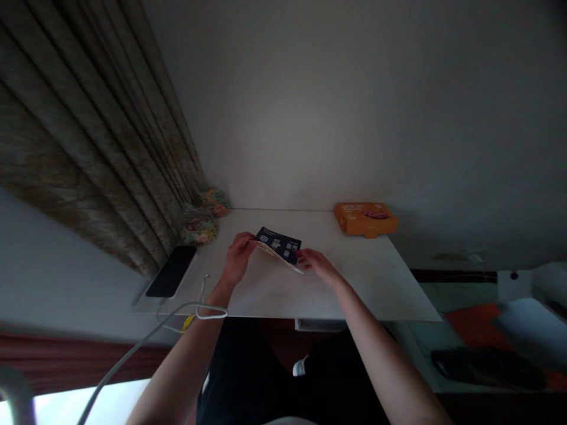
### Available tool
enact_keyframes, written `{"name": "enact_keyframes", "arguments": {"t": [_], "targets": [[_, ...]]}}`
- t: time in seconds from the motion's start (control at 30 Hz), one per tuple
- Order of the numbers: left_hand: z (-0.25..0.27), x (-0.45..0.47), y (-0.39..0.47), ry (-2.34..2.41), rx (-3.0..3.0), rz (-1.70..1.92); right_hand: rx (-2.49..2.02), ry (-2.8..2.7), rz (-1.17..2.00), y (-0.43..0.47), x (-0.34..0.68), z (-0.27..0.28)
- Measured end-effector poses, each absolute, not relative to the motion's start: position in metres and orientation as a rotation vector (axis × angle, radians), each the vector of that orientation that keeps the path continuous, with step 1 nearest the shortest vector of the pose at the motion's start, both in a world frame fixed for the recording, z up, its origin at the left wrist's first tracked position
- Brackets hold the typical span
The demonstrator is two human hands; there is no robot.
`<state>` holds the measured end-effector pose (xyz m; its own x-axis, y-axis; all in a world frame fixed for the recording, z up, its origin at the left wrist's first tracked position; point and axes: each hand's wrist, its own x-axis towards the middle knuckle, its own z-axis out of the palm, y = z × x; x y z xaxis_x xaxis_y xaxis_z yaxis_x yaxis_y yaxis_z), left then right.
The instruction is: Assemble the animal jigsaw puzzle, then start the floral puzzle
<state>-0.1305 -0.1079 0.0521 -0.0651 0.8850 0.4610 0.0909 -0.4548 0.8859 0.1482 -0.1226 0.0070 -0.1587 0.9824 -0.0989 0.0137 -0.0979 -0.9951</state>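
The folded printed leaflet [279, 242] is located over the middle of the white table [283, 295], between the person's 2 hands; it appears raised, though contact of its near corner with the surface cannot be confirmed. The left hand [238, 257] has its grip closed at the left end, and the right hand [318, 263] has its grip closed at the right end, fingers pinched with little gap. The 2-ended hold is judged to keep the paper spread and its print readable. The dark face with pale pictures is turned upward; a paler layer shows along the near edge, consistent with a fold. The long axis runs left to right, slanting so that the right end lies nearer the wearer. The orange box [367, 221] sits at the far right by the wall, and the black-screened smartphone [172, 271] lies at the left edge, both apparently placed outside the forearms' working space. The phone's position is probably governed by the pale cable [150, 335] nearby.
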Motion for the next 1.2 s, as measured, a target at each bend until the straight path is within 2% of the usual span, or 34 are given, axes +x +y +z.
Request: {"name": "enact_keyframes", "arguments": {"t": [0.13,0.33,0.53,0.77,0.9,1.03,1.2], "targets": [[0.048,-0.134,-0.114,1.064,1.508,1.599,-1.364,-1.302,1.307,-0.137,0.142,-0.009],[0.051,-0.130,-0.121,1.006,1.233,1.556,-1.375,-1.750,0.714,-0.155,0.130,-0.018],[0.067,-0.128,-0.118,0.929,0.967,1.601,-1.437,-1.713,0.428,-0.151,0.134,0.000],[0.072,-0.133,-0.093,1.120,0.701,1.664,-1.231,-1.530,0.916,-0.132,0.146,0.054],[0.069,-0.131,-0.088,1.105,0.608,1.511,-1.128,-1.340,1.122,-0.120,0.146,0.075],[0.060,-0.128,-0.092,0.937,0.619,1.262,-1.051,-1.278,1.216,-0.116,0.144,0.080],[0.050,-0.127,-0.099,0.980,0.615,1.461,-1.150,-1.212,1.254,-0.118,0.150,0.073]]}}
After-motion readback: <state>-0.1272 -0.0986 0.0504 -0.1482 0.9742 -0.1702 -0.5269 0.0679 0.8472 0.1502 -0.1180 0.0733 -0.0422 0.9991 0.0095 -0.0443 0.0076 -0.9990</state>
